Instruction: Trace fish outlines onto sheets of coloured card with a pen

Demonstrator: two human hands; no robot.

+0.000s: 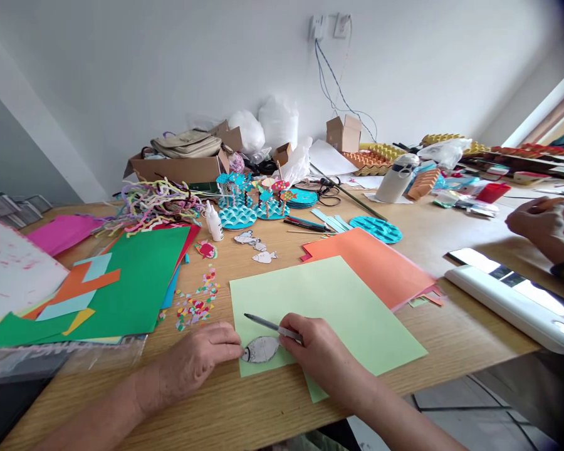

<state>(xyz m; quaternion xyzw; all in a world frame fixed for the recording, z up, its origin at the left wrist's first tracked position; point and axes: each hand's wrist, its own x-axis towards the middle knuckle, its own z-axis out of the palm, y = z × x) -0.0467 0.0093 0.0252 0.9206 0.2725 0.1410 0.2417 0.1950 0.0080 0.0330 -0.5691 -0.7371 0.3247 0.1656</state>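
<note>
A light green sheet of paper (310,297) lies in front of me. Near its front left corner sits a grey paper fish cutout (262,349) with drawn scales. My left hand (211,351) rests at the sheet's left edge, fingers stretched out, their tips by the fish's head. In my right hand (310,347) is a grey pen (263,323), held at a slant above the fish with its dark tip pointing up and left. The fish's tail end lies next to my right fingers and is partly hidden.
Paper confetti (200,304) and green card (136,282) lie left. Beyond are white fish cutouts (264,257), a glue bottle (213,222) and blue fish models (256,210). Orange paper (366,263) and a white device (507,307) lie right, near another person's hands (538,219).
</note>
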